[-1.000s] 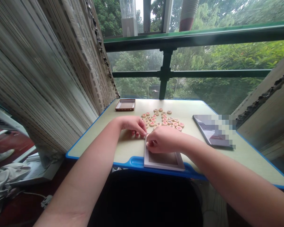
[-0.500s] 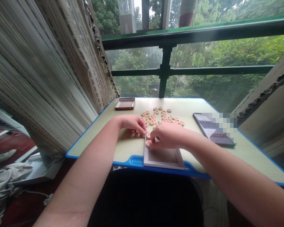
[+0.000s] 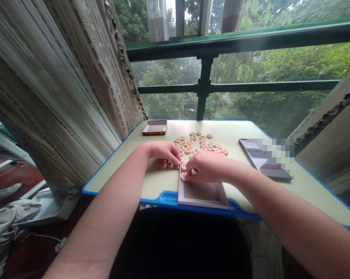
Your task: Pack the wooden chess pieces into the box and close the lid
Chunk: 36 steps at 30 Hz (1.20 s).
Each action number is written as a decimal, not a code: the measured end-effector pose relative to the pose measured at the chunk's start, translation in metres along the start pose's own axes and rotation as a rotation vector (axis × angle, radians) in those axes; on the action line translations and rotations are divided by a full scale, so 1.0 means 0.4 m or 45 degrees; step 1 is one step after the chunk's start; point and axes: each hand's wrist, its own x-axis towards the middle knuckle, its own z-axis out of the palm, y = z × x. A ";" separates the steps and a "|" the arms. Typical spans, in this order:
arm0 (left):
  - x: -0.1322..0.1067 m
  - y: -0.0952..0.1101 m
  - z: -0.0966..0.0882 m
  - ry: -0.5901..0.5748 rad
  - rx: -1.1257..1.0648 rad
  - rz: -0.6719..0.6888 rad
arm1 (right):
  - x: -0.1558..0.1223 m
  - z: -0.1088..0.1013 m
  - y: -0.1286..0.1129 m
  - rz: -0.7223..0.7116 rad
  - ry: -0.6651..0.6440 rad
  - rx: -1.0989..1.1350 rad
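A shallow box [image 3: 203, 205] with a pale rim and brown inside lies at the table's near edge. Two round xiangqi pieces with red characters are at its left side, the lower xiangqi piece [image 3: 184, 176] nearer to me. My left hand [image 3: 165, 152] pinches the box's far left rim, thumb and forefinger together, other fingers curled under. Over the box, my right hand [image 3: 205, 166] is bent with its fingertips closed at the lower piece's right side; the hand covers the box's far part. Beyond both hands, several loose xiangqi pieces [image 3: 189, 145] are scattered, with red or dark characters.
A brown box lid [image 3: 154, 133] lies at the table's far left. On the right is a phone [image 3: 264, 159], partly blurred out. The pale table [image 3: 119, 170] has a blue edge. Behind it stand a green window frame [image 3: 204, 73] and curtains [image 3: 84, 73] on both sides.
The view has shifted very slightly. Both hands keep almost the same pose at the box, and the pieces in it stay in place.
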 end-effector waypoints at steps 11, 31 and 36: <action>-0.007 0.005 0.002 -0.005 -0.005 0.006 | 0.000 -0.016 0.014 0.102 0.068 -0.056; -0.009 0.012 0.007 0.012 -0.047 -0.025 | -0.003 -0.035 0.079 0.262 0.157 -0.061; -0.003 0.000 0.007 0.037 -0.065 0.028 | -0.005 -0.043 0.081 0.262 0.131 0.002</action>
